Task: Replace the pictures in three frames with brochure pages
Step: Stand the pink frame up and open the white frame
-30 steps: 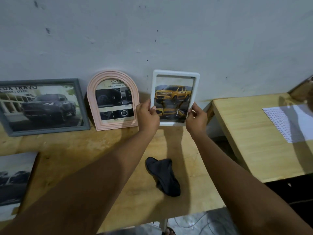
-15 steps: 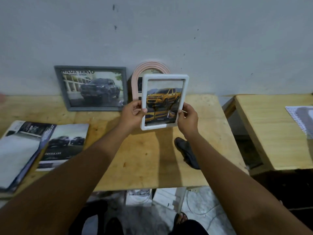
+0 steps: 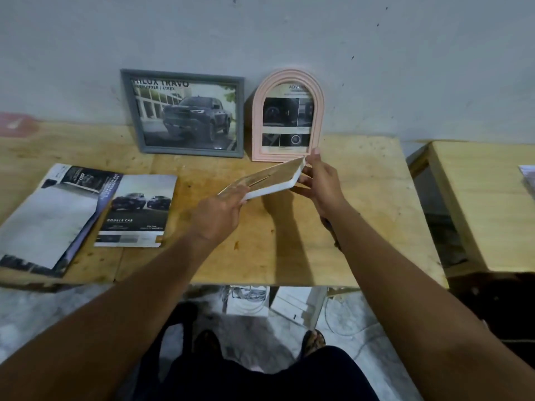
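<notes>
I hold a white frame (image 3: 270,182) tipped over above the wooden table (image 3: 362,198), its brown back panel facing up and its picture side hidden. My left hand (image 3: 221,211) grips its near left end; my right hand (image 3: 320,180) grips its far right end. A grey frame (image 3: 185,114) with a dark pickup page leans on the wall. Beside it to the right stands a pink arched frame (image 3: 288,115) with a brochure page inside. Brochure pages (image 3: 136,211) lie on the table's left side.
A larger open brochure (image 3: 49,215) lies at the table's left edge. A second wooden table (image 3: 486,204) stands to the right across a narrow gap. White boxes and cables (image 3: 252,301) sit on the floor under the table, near my feet.
The white frame came away from the wall toward me and turned from upright, picture facing me, to tipped with its back up. My view shifted back and left; the dark cloth is hidden now.
</notes>
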